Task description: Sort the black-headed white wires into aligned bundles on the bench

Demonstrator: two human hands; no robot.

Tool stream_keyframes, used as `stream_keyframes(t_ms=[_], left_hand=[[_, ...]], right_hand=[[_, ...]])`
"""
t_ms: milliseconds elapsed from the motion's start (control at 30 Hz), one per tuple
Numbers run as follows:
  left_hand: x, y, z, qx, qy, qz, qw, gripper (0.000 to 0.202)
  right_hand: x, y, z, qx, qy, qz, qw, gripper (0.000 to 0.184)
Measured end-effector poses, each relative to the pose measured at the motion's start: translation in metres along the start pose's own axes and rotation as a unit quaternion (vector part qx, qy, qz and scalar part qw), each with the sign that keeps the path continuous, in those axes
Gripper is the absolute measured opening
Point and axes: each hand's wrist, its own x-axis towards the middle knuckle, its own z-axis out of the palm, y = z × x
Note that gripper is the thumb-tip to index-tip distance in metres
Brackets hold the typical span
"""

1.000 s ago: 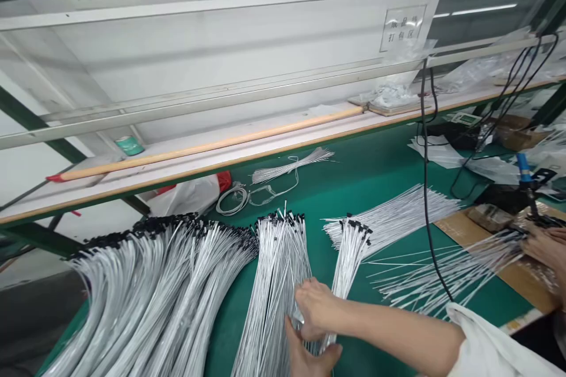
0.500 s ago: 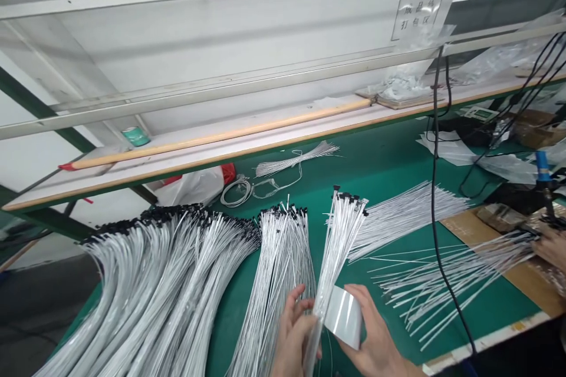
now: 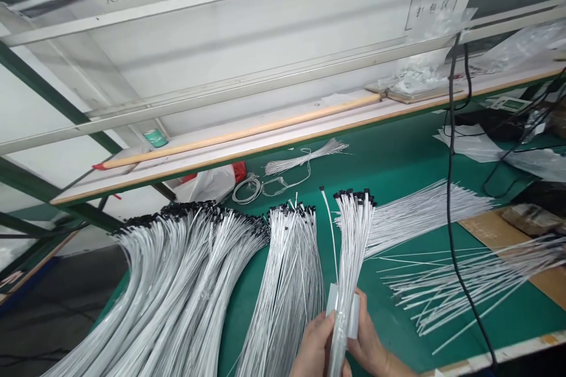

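White wire bundle point(image 3: 351, 259) stands nearly upright in front of you, its long axis running from about 6 o'clock to 12 o'clock with a slight lean to the right, and its black tips point away from you. Your left hand point(image 3: 316, 350) grips its lower part from the near side, fingers closed narrowly against the wide clear tape point(image 3: 342, 309) that is around the bundle. Your right hand point(image 3: 371, 344) cups the far side, its fingertips point(image 3: 359, 306) touching the tape's right edge. One loose black-tipped wire point(image 3: 328, 227) stands apart just left of the bundle; its lower end is hidden.

On the green bench mat point(image 3: 407, 312), a tall sheaf of wires point(image 3: 287, 288) lies just beside you at 9 o'clock, with a bigger heap of bundles point(image 3: 177, 271) beyond it. A fan of wires point(image 3: 424, 218) lies at 2 o'clock, and scattered wires point(image 3: 469, 283) lie at 3 o'clock beside a black cable point(image 3: 450, 188). Farther off at 11 o'clock are a coiled white cable point(image 3: 245, 191) and a small wire bunch point(image 3: 305, 159), below a wooden pole point(image 3: 243, 132) on the shelf.
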Motion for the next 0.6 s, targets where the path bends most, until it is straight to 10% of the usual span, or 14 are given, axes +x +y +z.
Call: stream_keyframes(t_ms=[267, 400, 500, 600], left_hand=[[0.007, -0.001, -0.002, 0.081, 0.217, 0.142, 0.962, 0.067], [0.014, -0.014, 0.001, 0.095, 0.255, 0.153, 0.950, 0.072], [0.016, -0.022, 0.000, 0.088, 0.259, 0.146, 0.951, 0.077], [0.012, -0.024, -0.006, 0.079, 0.256, 0.144, 0.952, 0.086]], right_hand=[[0.035, -0.085, -0.061, -0.295, -0.279, -0.059, 0.912, 0.016], [0.075, -0.125, -0.042, -0.407, -0.297, -0.097, 0.859, 0.024], [0.098, -0.122, -0.013, -0.415, -0.463, -0.013, 0.783, 0.037], [0.103, -0.108, 0.008, -0.405, -0.487, 0.028, 0.773, 0.032]])
